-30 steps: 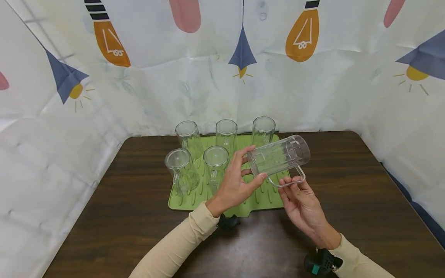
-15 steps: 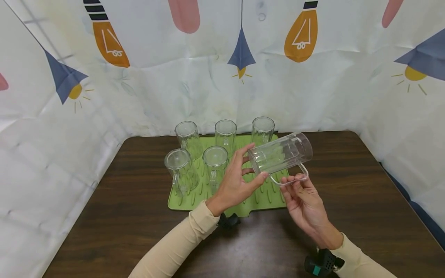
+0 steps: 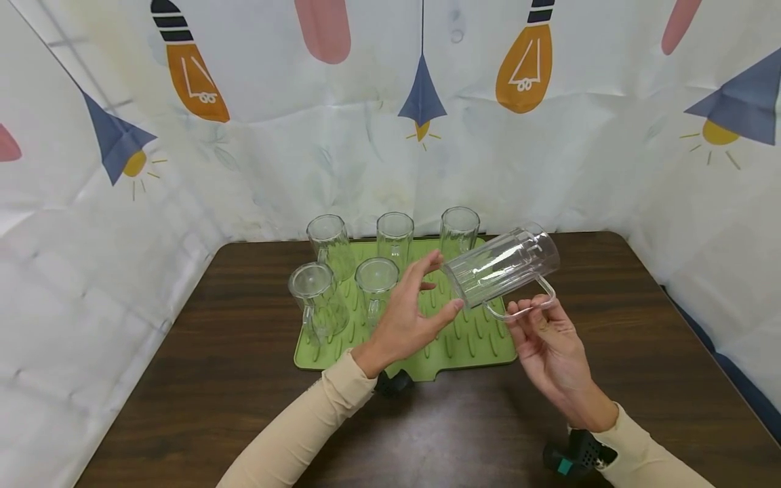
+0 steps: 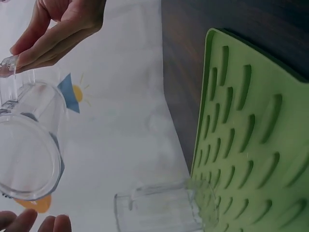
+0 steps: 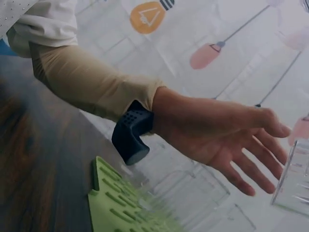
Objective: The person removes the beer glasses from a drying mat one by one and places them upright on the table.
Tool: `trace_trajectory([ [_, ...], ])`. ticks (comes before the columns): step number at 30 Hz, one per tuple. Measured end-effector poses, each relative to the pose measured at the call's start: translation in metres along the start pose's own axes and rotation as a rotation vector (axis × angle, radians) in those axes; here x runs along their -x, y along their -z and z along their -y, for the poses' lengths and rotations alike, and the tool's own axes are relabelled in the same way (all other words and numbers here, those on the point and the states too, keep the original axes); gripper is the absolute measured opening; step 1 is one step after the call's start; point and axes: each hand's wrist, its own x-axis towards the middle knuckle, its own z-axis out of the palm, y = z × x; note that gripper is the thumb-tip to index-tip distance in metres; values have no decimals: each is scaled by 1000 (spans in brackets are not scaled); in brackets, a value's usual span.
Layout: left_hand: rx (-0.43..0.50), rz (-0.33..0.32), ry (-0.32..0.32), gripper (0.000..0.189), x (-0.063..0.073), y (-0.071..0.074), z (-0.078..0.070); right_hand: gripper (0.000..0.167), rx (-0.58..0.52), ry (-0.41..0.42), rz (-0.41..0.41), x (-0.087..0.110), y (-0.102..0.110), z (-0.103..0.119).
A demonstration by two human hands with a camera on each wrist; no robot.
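Note:
My right hand (image 3: 552, 352) pinches the handle of a clear glass mug (image 3: 503, 264) from below, fingertips and thumb on it. The mug is tilted nearly on its side above the right part of a green drying mat (image 3: 451, 356), handle downward. My left hand (image 3: 403, 318) is by the mug's left end, thumb and fingers spread. In the right wrist view, a small gap shows between the left hand (image 5: 217, 130) and the mug (image 5: 297, 181). The left wrist view shows the mug's round end (image 4: 29, 159) facing that camera.
Several similar glass mugs stand on the mat in two rows, among them a front-left mug (image 3: 320, 298), a front-middle mug (image 3: 376, 285) and a back-right mug (image 3: 459, 230). The dark wooden table (image 3: 232, 352) meets a patterned white curtain (image 3: 268, 163) at its back edge.
The left fingers and thumb have come off the mug. My right hand has carried it a little to the right and up, away from the left hand.

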Motion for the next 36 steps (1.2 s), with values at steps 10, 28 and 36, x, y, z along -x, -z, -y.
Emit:
trace_trajectory([
  [10,-201,3,-69,73,3,20,-2,41,147,46,66,-8,-3,18],
  [28,-611,12,-341,81,8,70,6,39,341,84,96,-28,-11,57],
  [36,-777,64,-222,89,16,94,5,37,414,84,156,-39,-7,75],
])
